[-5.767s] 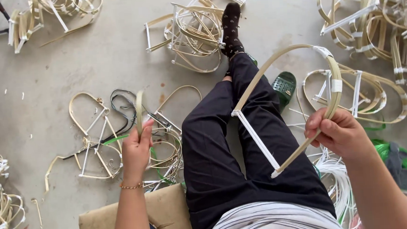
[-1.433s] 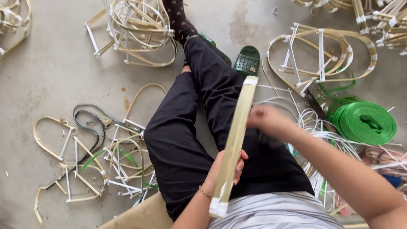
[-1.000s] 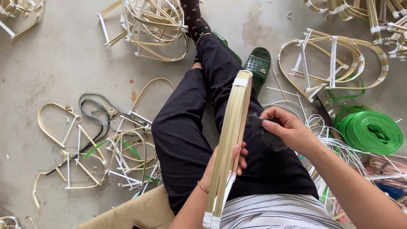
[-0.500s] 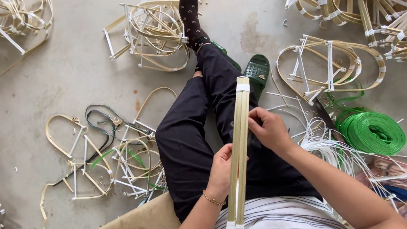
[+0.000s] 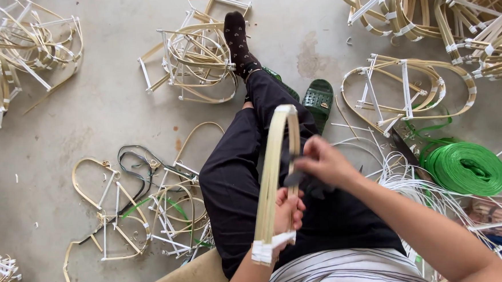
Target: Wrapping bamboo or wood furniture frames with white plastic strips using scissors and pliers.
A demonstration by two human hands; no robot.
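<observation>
The left hand [image 5: 288,212] is closed round the near end of the bent cane frame [image 5: 275,174], steadying it upright over the lap so its taped end faces the body. The right hand [image 5: 322,161] pinches a dark tool [image 5: 299,177] against the frame's right strip. Finished frames [image 5: 408,90] lie far right, a green tape roll [image 5: 467,167] right.

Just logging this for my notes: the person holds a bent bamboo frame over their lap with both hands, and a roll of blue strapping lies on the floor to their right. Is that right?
Not quite. The roll of strapping is green, not blue, as the head view shows. The rest stands: the left hand and right hand both hold the bent bamboo frame over the lap, and the roll lies on the floor to the right.
</observation>
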